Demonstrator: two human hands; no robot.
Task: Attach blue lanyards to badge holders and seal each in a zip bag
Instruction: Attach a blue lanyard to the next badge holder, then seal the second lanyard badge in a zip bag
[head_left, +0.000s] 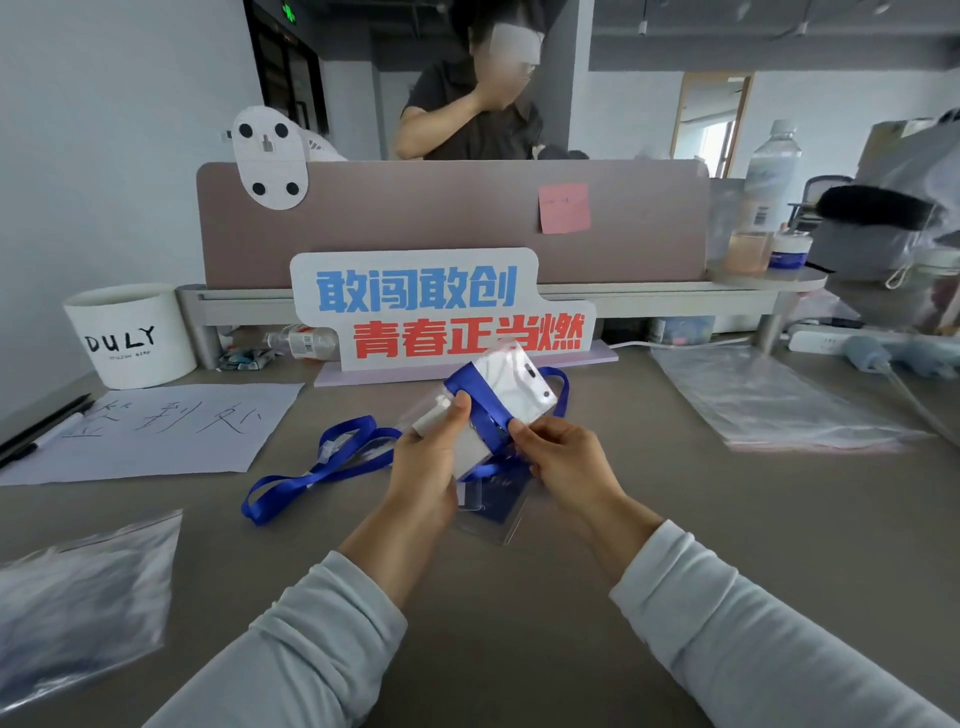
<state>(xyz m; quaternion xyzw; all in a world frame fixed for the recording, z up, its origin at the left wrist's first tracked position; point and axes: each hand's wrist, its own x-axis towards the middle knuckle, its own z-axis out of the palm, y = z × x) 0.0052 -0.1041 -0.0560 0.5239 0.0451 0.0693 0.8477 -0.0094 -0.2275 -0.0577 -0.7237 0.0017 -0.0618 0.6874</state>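
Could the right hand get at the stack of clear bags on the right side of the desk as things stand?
Probably yes, once it lets go. The right hand is pinching the badge holder together with the left hand. The desk between it and the clear bags looks bare.

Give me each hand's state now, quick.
Left hand: closed, gripping the badge holder with the blue lanyard wrapped around it.
Right hand: closed, fingers pinching the same bundle at its lower right edge.
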